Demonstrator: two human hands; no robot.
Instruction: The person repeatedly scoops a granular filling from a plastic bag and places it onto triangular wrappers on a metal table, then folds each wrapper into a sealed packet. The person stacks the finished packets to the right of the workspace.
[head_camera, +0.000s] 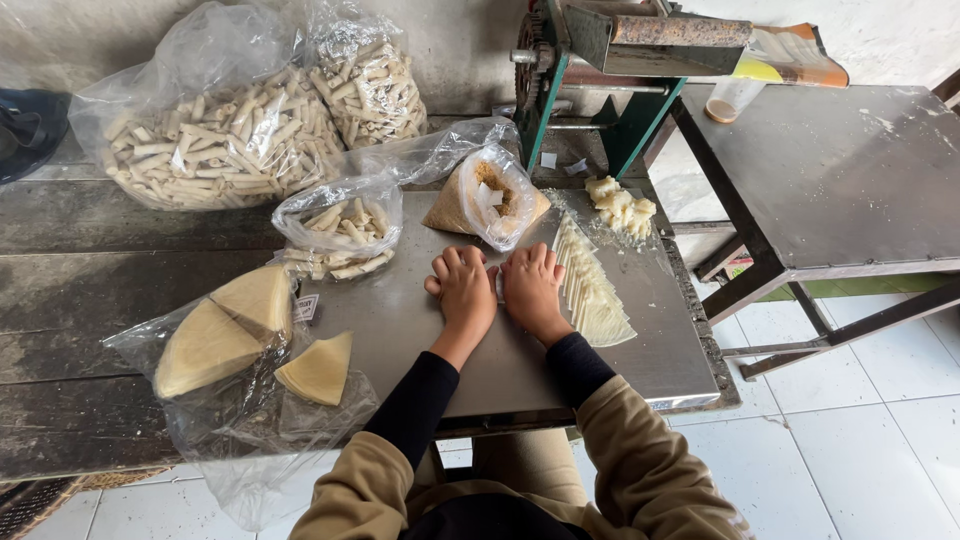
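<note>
Pale rolled pastry sticks (590, 285) fanned flat on steel sheet, beside hands (497, 288)

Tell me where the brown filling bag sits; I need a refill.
Head view: the filling bag lies just beyond both hands, left hand and right hand, beside the small roll bag.

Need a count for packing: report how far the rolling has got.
Done: clear plastic bags of pale rolled sticks look full. In hand: left hand and right hand press side by side on the grey metal tabletop. Left: triangular pale wrapper sheets, yellowish wedge stacks.
</note>
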